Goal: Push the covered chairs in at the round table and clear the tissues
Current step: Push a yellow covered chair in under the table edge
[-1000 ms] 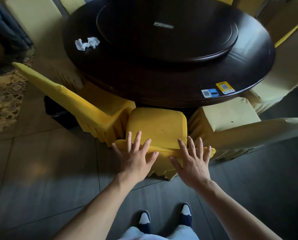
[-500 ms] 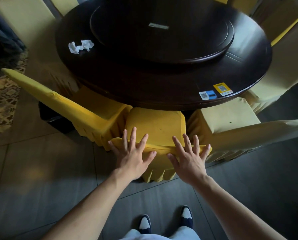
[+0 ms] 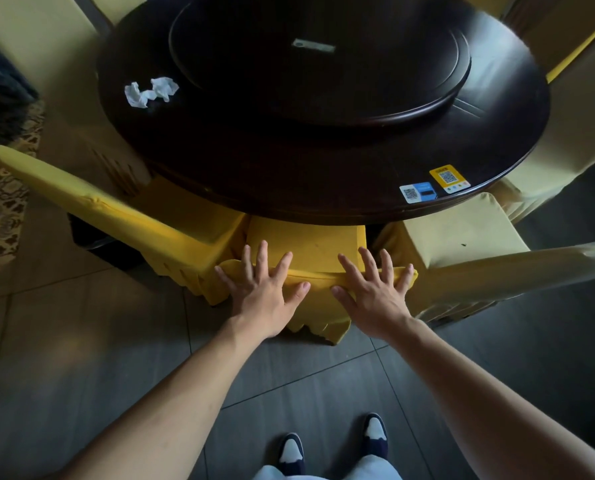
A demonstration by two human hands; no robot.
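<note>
Both hands lie flat with spread fingers, left hand [image 3: 265,299] and right hand [image 3: 372,299], on the top of one yellow chair [image 3: 306,244] to press it under the table [image 3: 289,174]. One more chair stands on each side. Two tissues [image 3: 150,91] wait beyond my left hand.

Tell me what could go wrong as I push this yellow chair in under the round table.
1. Both hands, left hand and right hand, press flat on the loose yellow cover of the middle chair; the fabric may slide instead of the chair moving.
2. The chair sits tight between the left chair and the pale right chair, so their skirts could snag.
3. The crumpled tissues still lie on the table, easily forgotten.
</note>
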